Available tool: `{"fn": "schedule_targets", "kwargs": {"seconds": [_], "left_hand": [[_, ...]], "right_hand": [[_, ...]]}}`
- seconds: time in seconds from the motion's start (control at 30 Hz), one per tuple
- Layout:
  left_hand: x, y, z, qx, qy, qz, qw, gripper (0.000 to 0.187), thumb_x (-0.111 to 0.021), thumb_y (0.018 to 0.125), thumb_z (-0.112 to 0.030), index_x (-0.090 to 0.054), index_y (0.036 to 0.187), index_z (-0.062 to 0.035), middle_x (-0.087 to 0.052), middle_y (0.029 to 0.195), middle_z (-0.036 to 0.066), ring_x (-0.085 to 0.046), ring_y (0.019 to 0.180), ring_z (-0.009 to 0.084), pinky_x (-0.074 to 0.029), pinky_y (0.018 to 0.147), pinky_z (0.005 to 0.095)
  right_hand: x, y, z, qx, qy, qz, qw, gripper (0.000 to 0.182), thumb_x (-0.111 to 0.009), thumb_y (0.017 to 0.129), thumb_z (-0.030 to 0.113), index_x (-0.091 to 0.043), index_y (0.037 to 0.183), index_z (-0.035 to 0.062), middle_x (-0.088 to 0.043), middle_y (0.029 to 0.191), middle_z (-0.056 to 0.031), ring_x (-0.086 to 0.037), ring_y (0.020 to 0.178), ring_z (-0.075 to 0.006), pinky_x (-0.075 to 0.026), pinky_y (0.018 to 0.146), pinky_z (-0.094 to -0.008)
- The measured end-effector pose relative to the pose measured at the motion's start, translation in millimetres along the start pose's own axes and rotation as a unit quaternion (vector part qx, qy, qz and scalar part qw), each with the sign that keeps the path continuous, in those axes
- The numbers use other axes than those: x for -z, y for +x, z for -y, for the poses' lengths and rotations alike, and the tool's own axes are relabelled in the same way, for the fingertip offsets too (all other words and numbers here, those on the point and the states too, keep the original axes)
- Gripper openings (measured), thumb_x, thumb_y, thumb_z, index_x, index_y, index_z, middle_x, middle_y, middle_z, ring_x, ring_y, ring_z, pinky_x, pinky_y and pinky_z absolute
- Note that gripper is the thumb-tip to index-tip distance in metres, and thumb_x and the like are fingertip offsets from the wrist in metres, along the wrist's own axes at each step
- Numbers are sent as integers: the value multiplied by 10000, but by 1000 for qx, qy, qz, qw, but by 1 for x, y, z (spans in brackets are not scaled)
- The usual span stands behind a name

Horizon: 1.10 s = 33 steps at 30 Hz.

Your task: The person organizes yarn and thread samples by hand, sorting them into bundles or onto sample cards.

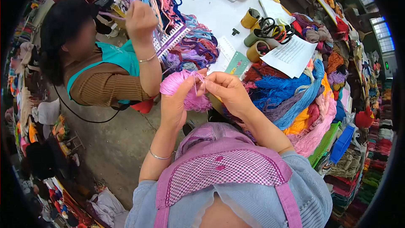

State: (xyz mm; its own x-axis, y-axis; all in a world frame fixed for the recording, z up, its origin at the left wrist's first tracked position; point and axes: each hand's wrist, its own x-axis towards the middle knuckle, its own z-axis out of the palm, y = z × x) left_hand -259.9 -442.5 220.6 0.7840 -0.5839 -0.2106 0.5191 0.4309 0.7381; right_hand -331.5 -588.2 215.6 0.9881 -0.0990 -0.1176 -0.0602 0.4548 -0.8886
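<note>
A bundle of pink yarn (179,83) hangs at the middle of the view, in front of the checked apron. My left hand (179,101) is closed round the bundle's upper part, its thumb pointing up. Close beside it, my right hand (225,89) pinches a thin pink strand between thumb and forefinger. The fingertips of both hands nearly meet at the strand. Part of the bundle is hidden behind my left hand.
At left a co-worker (105,76) in a teal apron raises a hand. Mixed yarn (196,44) lies on the white table (204,10). Right of my hands are blue yarn (274,95), a paper sheet (291,57), scissors (268,27) in a holder, and a green basket (325,145).
</note>
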Motion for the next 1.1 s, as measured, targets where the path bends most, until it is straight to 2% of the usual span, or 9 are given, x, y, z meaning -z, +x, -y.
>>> {"fn": "schedule_targets", "kwargs": {"seconds": [0.53,0.6,0.63,0.7,0.77,0.87,0.93,1.0,1.1], "left_hand": [[-1,6,5,-17,41,-16,999,198,-572,895,-82,-634,1024,55,-636,1099,161,-619,999,218,-472,891,321],[32,7,14,92,-112,-43,989,254,-496,947,-166,-575,1089,29,-615,1121,174,-594,1047,251,-435,945,335],[38,4,11,88,-129,-133,979,202,-488,953,-162,-561,1047,2,-629,908,92,-590,860,189,-452,819,299],[101,0,22,93,-353,-69,928,174,-483,955,-125,-482,783,-97,-289,595,-51,-285,537,83,-284,518,252],[156,-22,29,93,-442,-130,883,188,-471,958,-102,-471,770,-114,-303,586,-54,-299,532,71,-279,505,229],[232,-69,48,83,-361,-267,890,126,-501,943,-93,-528,820,-93,-291,578,-78,-300,506,60,-276,492,216],[271,-108,63,56,-251,-330,908,83,-539,925,-104,-567,851,-78,-307,576,-79,-310,499,53,-279,488,211],[310,-149,76,60,-151,-344,925,62,-570,908,-121,-591,875,-73,-343,581,-80,-330,508,49,-292,492,206],[320,-198,88,65,-99,-437,892,79,-603,888,-148,-605,905,-71,-406,586,-76,-380,508,50,-321,489,206]], "right_hand": [[16,8,-2,-14,-151,-21,988,172,-585,915,143,-628,960,-18,-654,900,-52,-601,845,-109,-460,804,-244],[26,18,2,-53,22,32,998,162,-557,933,192,-590,901,37,-640,881,-49,-588,820,-109,-445,719,-230],[38,25,5,-83,67,55,993,162,-541,942,206,-572,885,58,-635,872,-50,-583,815,-108,-434,692,-224],[68,42,18,-143,57,37,987,200,-523,949,238,-506,816,90,-510,715,4,-488,634,-90,-374,550,-214],[113,75,31,-176,-66,-7,982,278,-543,930,259,-433,716,120,-327,592,58,-310,484,-69,-241,425,-228],[211,147,53,-223,-116,-75,965,263,-613,870,237,-497,674,106,-346,533,41,-295,411,-73,-201,366,-247],[261,201,92,-164,-135,-133,968,182,-593,850,200,-537,731,75,-444,593,-39,-419,500,-169,-315,434,-323],[277,256,154,22,-237,-237,942,197,-548,867,227,-551,787,47,-503,706,-119,-478,634,-257,-364,548,-376],[234,305,246,426,-349,-375,746,277,-480,892,267,-571,870,6,-591,874,-240,-566,836,-390,-438,717,-456]]}}
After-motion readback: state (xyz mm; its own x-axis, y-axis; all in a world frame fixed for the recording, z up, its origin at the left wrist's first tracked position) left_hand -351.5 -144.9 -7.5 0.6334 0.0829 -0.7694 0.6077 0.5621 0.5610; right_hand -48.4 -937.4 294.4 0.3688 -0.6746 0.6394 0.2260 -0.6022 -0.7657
